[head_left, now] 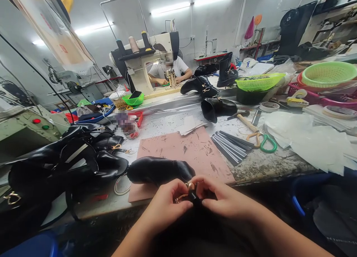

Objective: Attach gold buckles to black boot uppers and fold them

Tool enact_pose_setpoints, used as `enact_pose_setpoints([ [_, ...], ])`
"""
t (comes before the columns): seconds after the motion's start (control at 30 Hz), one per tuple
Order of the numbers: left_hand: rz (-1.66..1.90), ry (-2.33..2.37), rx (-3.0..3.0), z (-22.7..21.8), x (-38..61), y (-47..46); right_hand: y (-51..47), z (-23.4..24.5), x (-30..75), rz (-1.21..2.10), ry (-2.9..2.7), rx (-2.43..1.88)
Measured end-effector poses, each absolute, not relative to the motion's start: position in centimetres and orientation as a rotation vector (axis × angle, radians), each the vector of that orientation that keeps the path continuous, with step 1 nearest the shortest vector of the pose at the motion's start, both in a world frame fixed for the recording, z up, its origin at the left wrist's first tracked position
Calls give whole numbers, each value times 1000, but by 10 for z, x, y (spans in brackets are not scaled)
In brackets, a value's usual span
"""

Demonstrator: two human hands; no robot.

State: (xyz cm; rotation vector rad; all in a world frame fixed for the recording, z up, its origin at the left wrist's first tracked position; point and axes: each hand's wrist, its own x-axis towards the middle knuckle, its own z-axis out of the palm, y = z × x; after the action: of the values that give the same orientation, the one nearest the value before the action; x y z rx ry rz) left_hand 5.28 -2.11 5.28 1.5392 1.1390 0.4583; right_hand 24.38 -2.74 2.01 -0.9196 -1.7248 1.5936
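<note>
A black leather boot (156, 168) lies on its side across the front of the pink cutting board (178, 145). At its near end, a black strap (193, 196) with a gold-coloured buckle (182, 198) is pinched between both hands. My left hand (173, 203) has thumb and fingertips closed by the buckle, on the strap's left side. Opposite it, my right hand (216, 195) closes thumb and fingers on the strap. The two sets of fingertips almost meet, and they partly cover the buckle. Whether the strap is joined to the boot I cannot tell.
Black boot uppers (55, 164) are heaped on the left. Dark strips (232, 145), scissors (266, 142), a hammer (247, 122) and white sheets (304, 134) lie right. Finished-looking boots (219, 106) stand and lie behind. Another person (178, 69) sits behind a sewing machine (142, 63).
</note>
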Motion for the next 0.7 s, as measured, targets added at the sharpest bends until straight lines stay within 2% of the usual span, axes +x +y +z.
enact_pose_setpoints([
  [0.33,425,1144,1600,51,57,-18,-33,14,235,1465,-1597,-1090],
  [0.7,455,1206,1605,46,61,-20,-35,20,236,1414,-1604,-1077],
])
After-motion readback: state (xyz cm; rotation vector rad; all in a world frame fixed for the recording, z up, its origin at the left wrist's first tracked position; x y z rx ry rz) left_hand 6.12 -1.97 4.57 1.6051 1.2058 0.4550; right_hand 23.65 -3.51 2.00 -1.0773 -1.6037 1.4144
